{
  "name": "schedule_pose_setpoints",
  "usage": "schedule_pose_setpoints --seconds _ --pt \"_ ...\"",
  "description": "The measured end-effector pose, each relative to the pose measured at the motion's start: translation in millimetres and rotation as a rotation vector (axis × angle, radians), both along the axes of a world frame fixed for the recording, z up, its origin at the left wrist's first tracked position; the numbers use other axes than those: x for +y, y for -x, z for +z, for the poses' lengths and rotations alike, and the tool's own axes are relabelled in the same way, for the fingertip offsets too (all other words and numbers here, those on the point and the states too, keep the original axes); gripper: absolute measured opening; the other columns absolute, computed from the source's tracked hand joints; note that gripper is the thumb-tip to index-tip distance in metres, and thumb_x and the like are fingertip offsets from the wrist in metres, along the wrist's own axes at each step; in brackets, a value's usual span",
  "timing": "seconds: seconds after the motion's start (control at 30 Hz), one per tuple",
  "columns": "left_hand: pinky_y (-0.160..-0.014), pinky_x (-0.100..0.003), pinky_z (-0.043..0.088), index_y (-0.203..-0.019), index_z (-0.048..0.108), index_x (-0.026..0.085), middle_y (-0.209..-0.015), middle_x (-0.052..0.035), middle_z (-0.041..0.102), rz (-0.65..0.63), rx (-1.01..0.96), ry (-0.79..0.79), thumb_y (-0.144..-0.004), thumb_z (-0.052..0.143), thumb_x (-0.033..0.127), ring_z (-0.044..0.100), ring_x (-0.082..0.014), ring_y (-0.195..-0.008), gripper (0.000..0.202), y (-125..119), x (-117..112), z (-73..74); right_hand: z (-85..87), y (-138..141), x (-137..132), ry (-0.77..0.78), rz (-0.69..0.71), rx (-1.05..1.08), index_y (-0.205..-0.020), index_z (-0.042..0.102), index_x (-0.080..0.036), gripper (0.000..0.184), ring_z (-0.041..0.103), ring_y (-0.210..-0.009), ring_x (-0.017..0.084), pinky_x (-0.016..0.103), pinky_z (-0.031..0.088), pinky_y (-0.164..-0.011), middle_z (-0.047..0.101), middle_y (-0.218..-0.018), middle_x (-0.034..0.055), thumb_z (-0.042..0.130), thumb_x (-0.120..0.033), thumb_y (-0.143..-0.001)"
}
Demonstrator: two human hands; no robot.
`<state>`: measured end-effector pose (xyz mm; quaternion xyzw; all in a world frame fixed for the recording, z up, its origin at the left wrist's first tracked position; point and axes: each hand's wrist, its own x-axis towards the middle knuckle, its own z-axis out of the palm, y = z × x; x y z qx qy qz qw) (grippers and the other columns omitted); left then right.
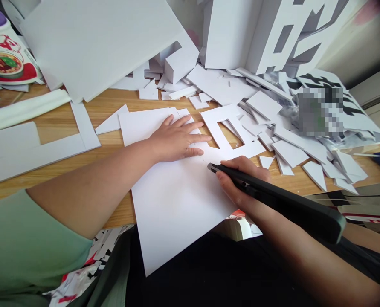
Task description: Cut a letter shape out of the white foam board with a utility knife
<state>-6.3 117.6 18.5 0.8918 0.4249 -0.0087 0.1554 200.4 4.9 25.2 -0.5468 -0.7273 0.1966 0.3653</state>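
Observation:
My left hand [180,140] lies flat with fingers spread, pressing on a large white foam board sheet [177,209]. The sheet rests on the wooden table, and its near corner hangs over the front edge. In my right hand [241,179] is a long black utility knife [282,196], gripped with the fingers closed round its front part. Its metal tip [210,166] is at the surface of the sheet, just right of my left hand; whether the blade touches it I cannot tell. Beyond the tip lies a white board piece with a rectangular cutout [217,128].
White offcuts [288,149] are heaped at the right, beside a clear plastic bag [285,113]. An L-shaped white strip [49,155] lies left. A large white panel [103,42] and a white structure with openings [273,38] stand behind. A noodle tub [7,55] sits far left.

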Motion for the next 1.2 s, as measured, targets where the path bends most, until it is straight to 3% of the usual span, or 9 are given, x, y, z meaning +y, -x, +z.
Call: schedule_pose_setpoints --seconds 0.17,0.87,1.2 --pt "-0.114 -0.06 -0.001 -0.143 0.037 0.049 -0.163 0.0042 0.017 0.006 0.004 0.012 -0.093 0.037 0.063 0.004 -0.0303 -0.15 0.052 -0.3 -0.2 0.8 3.2 -2.4 -7.8 0.021 -0.008 -0.041 -0.083 0.059 -0.028 0.006 0.056 -0.053 0.014 0.028 0.046 -0.052 0.062 -0.063 -0.0028 0.064 -0.026 -0.082" --pt "-0.115 -0.058 0.001 -0.144 0.037 0.048 -0.163 0.0049 0.017 0.002 0.0 -0.014 -0.094 0.037 0.062 0.006 -0.0302 -0.15 0.052 0.8 -0.9 0.1 2.9 -27.7 -46.2 -0.049 0.063 -0.085 -0.094 0.061 -0.03 0.014 0.056 -0.042 0.015 0.029 0.043 -0.041 0.063 -0.059 -0.0031 0.066 -0.024 -0.083" --pt "-0.114 -0.06 0.002 -0.145 0.034 0.048 -0.163 0.0032 0.017 -0.006 0.003 -0.016 -0.093 0.035 0.065 0.005 -0.0305 -0.15 0.054 2.4 0.8 -2.0 2.8 -39.5 -60.8 -0.116 0.157 -0.151 -0.104 0.063 -0.025 0.025 0.065 -0.053 0.017 0.028 0.05 -0.046 0.071 -0.072 0.0008 0.067 -0.017 -0.081"
